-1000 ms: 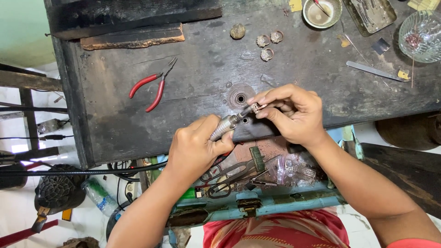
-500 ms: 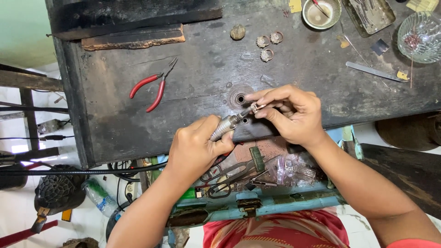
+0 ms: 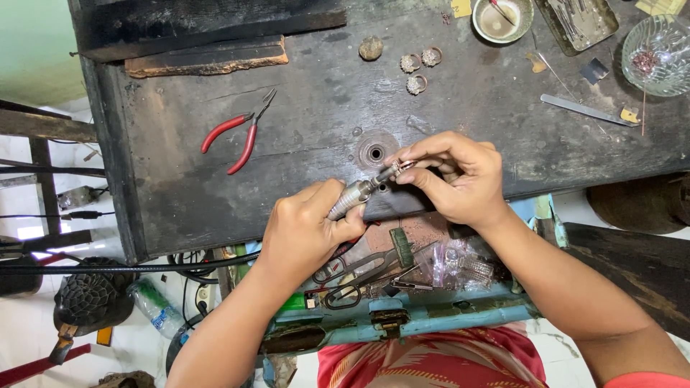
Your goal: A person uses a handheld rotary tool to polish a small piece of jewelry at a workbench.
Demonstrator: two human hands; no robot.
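My left hand [image 3: 305, 230] grips a silver rotary tool handpiece [image 3: 353, 197], its tip pointing up and right. My right hand [image 3: 456, 176] pinches a small metal ring piece [image 3: 405, 167] against that tip with thumb and fingers. Both hands meet over the near edge of the dark worn workbench [image 3: 302, 144], just below a round metal-lined hole [image 3: 374, 153] in its top.
Red-handled pliers [image 3: 237, 133] lie left of the hands. Three small rings [image 3: 420, 68] and a lump sit farther back, with a ceramic bowl [image 3: 502, 18], metal tray [image 3: 578, 21], glass dish [image 3: 658, 47] and steel strip [image 3: 586, 110] at right. A blue drawer [image 3: 402, 320] below holds scissors.
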